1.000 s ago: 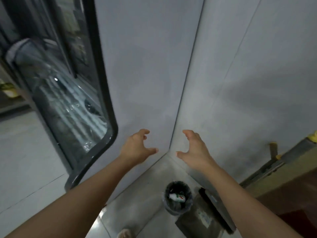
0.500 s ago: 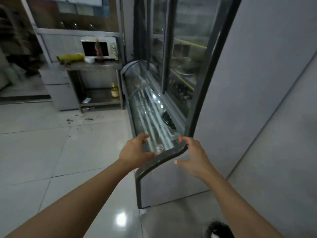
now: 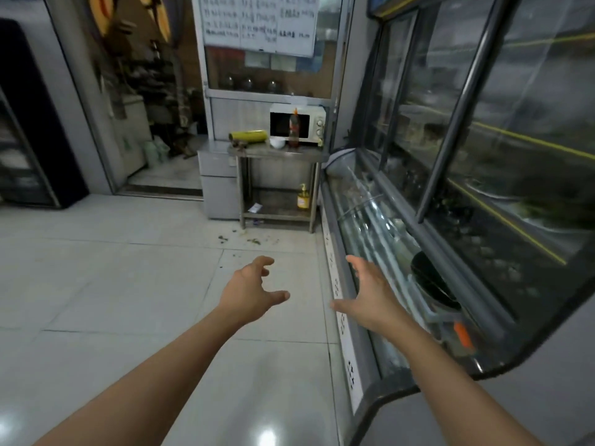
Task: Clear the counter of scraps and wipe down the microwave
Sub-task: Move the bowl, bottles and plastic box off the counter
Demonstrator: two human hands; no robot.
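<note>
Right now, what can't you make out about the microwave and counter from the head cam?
- Microwave door: middle hidden by the sauce bottle in front.
- Scraps on the counter: too small and distant to identify.
- White bowl: contents not visible.
- Wall notice: text blurred.
</note>
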